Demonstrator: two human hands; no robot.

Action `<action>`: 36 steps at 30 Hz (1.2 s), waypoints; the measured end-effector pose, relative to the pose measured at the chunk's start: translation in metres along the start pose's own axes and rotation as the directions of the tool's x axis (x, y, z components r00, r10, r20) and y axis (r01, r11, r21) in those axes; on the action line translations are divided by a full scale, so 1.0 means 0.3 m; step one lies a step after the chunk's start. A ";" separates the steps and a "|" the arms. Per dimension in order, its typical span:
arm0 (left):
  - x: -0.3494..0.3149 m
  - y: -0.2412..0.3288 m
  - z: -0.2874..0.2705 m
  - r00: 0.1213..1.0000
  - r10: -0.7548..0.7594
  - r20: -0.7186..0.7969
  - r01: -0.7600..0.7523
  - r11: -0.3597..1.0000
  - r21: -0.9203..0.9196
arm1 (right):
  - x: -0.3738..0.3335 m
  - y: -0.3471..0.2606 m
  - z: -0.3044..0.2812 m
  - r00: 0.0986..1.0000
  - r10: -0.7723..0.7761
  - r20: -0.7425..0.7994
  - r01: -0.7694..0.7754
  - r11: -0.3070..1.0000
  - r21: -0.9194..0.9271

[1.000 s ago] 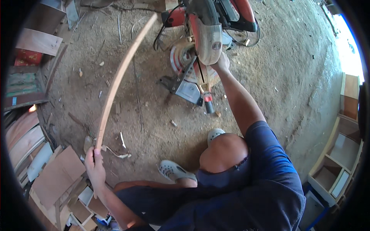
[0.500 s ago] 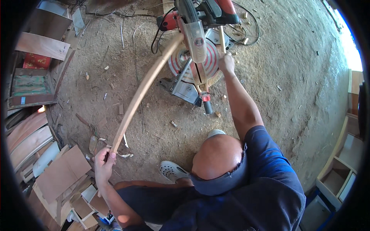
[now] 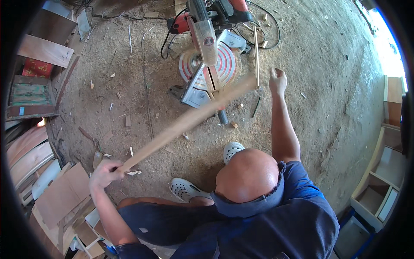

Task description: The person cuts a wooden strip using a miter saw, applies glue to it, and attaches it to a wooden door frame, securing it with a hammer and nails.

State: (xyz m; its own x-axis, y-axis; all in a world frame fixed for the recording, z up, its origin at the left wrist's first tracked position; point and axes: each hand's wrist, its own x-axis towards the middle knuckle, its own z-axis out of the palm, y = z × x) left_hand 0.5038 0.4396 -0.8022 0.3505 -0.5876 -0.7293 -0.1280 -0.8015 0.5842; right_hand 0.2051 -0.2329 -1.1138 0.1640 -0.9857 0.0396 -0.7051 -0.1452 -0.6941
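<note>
My left hand (image 3: 105, 175) grips the near end of a long wooden strip (image 3: 172, 128). The strip slants up to the right, in front of the miter saw (image 3: 209, 47) and over its front handle; its far end is smeared by motion. Apart from the strip, my right hand (image 3: 278, 81) is raised to the right of the saw, thumb and fingers parted, with nothing visible in it. Between that hand and the saw's round red-and-white table (image 3: 226, 64) is a thin wooden stick (image 3: 256, 56), touched by neither hand.
Sawdust and small offcuts (image 3: 234, 125) litter the dirt floor (image 3: 319, 125). A black cable (image 3: 279, 32) loops behind the saw. Boards and panels (image 3: 62, 194) are piled at the left. A wooden frame with compartments (image 3: 375, 190) stands at the right.
The long strip has swung from the saw's left side across its front, far end moving right. My right hand has let go of the thin stick and moved right.
</note>
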 end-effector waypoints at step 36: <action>0.930 -0.178 0.762 0.898 -0.135 -0.418 0.023 0.965 -0.261 | -0.586 -0.504 0.305 0.582 -0.105 0.806 0.021 0.993 0.115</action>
State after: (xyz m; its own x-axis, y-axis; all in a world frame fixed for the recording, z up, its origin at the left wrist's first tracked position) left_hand 0.3962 0.2929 -1.1183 0.7200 -0.3734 -0.5849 0.1266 -0.7581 0.6398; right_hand 0.3460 -0.0298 -1.0815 0.7260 -0.4891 -0.4835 -0.6178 -0.1550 -0.7709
